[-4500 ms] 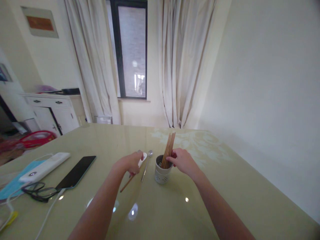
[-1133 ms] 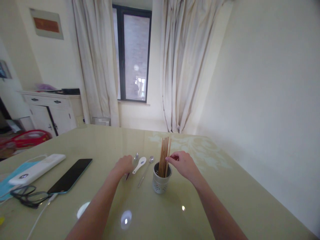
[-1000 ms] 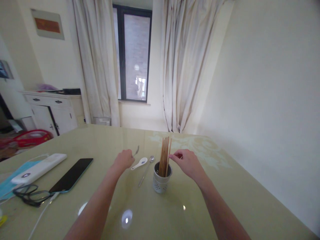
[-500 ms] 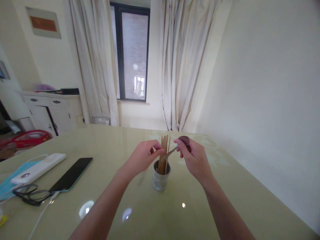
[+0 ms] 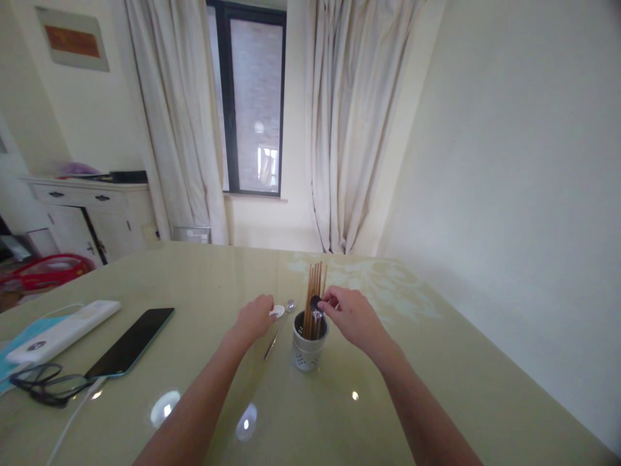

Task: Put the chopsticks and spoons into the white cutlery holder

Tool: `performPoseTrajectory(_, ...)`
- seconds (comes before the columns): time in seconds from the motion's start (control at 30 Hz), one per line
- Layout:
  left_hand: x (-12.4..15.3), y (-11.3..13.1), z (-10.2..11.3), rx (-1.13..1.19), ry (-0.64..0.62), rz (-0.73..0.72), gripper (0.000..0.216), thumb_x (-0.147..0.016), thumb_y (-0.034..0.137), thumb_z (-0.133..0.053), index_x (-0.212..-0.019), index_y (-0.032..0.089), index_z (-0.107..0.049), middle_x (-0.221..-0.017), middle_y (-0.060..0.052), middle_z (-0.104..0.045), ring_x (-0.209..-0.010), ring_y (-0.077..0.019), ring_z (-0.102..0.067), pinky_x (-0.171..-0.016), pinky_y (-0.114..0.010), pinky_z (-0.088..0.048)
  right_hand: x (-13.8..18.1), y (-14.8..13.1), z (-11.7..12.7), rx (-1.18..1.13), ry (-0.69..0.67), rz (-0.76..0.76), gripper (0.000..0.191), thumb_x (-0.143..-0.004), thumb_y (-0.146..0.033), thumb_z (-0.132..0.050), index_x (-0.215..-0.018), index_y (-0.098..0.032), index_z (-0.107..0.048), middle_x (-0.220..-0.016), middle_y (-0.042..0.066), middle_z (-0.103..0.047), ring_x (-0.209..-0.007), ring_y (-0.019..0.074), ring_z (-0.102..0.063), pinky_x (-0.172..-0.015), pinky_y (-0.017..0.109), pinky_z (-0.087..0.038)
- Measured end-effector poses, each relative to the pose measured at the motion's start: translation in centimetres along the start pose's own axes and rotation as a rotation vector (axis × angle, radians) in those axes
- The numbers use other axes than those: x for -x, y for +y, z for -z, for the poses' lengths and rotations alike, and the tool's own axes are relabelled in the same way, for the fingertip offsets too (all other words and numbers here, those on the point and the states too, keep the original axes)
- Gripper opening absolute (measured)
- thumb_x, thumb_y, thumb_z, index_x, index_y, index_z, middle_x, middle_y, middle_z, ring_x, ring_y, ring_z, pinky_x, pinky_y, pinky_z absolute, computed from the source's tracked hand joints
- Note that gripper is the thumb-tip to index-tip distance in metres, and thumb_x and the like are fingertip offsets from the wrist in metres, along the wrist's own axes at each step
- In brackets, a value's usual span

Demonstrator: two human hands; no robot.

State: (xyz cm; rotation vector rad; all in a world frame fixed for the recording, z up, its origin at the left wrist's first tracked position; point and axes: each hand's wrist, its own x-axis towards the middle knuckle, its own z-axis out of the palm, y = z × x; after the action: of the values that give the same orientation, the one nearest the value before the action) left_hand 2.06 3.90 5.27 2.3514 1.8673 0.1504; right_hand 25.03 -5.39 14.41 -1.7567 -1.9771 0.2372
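Observation:
A perforated metal holder (image 5: 308, 350) stands on the glossy green table (image 5: 436, 362) with several wooden chopsticks (image 5: 314, 288) upright in it. My right hand (image 5: 353, 316) pinches the bowl of a metal spoon (image 5: 315, 303) that stands handle-down in the holder. My left hand (image 5: 254, 317) rests on the table left of the holder, fingers curled over the handle of a white ceramic spoon (image 5: 278, 311). Between that hand and the holder lies a second metal spoon (image 5: 277, 328).
On the table's left side lie a black phone (image 5: 130, 340), glasses (image 5: 36, 392), a white remote-like device (image 5: 61, 329), a blue mask (image 5: 17, 340) and a white cable (image 5: 68, 427). A wall runs along the right; a white cabinet (image 5: 92, 210) and curtains (image 5: 349, 129) stand behind.
Half a second ago both hands held the metal spoon above the holder. Now it stands in the holder under my right hand, and my left hand has dropped back to the white spoon.

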Motion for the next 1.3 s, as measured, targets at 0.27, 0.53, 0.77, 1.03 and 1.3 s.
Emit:
performPoseTrajectory(0.27, -0.1, -0.5, -0.4, 0.046, -0.034, 0.065, 0.013, -0.092, 0.024, -0.064, -0.102, 0.019, -0.069, -0.116, -0.012, -0.074, -0.106, -0.0269, -0.071, -0.08, -0.032, -0.049, 0.5, -0.2, 0.6, 0.024, 0.05, 0.031, 0.015, -0.096, -0.031, -0.07, -0.085, -0.021, -0.073, -0.085, 0.004, -0.078, -0.079, 0.0199, -0.07, -0.069, 0.029, -0.042)
performPoseTrajectory(0.53, 1.5, 1.4, 5.4, 0.226, 0.267, -0.03, 0.011, -0.1, 0.028, -0.055, -0.098, 0.021, -0.063, -0.097, -0.008, -0.075, -0.088, -0.0225, -0.069, -0.07, -0.03, -0.042, 0.4, -1.0, 0.6, -0.162, 0.195, 0.147, 0.019, -0.1, -0.037, -0.062, -0.095, -0.021, -0.071, -0.082, 0.002, -0.075, -0.068, 0.0173, -0.066, -0.064, 0.028, -0.044)
performPoseTrajectory(0.77, 6.0, 6.8, 10.3, 0.756, 0.358, -0.474, 0.019, -0.096, 0.041, -0.062, -0.093, 0.023, -0.065, -0.077, 0.003, -0.068, -0.064, -0.0141, -0.059, -0.061, -0.025, -0.043, 1.1, -1.9, 0.9, -0.381, 0.319, 0.282, 0.025, -0.105, -0.037, -0.051, -0.098, -0.022, -0.069, -0.087, 0.003, -0.075, -0.075, 0.0171, -0.07, -0.069, 0.026, -0.05)
performPoseTrajectory(1.03, 1.1, 1.6, 4.1, 0.289, 0.045, -0.154, 0.015, -0.092, 0.033, -0.062, -0.092, 0.02, -0.069, -0.097, -0.009, -0.077, -0.091, -0.0235, -0.071, -0.078, -0.032, -0.049, 1.3, -0.8, 3.5, -0.172, 0.368, 0.193, 0.027, -0.103, -0.038, -0.05, -0.093, -0.022, -0.071, -0.076, 0.003, -0.073, -0.067, 0.0184, -0.066, -0.064, 0.027, -0.042)
performPoseTrajectory(1.3, -0.1, 1.9, -1.8, 0.11, -0.096, -0.052, 0.018, -0.086, 0.03, -0.066, -0.095, 0.017, -0.074, -0.104, -0.014, -0.079, -0.095, -0.0268, -0.074, -0.076, -0.031, -0.05, 0.6, -0.4, 1.3, 0.083, 0.118, 0.118, 0.021, -0.104, -0.031, -0.052, -0.092, -0.023, -0.069, -0.08, 0.003, -0.072, -0.073, 0.0188, -0.064, -0.066, 0.027, -0.034)
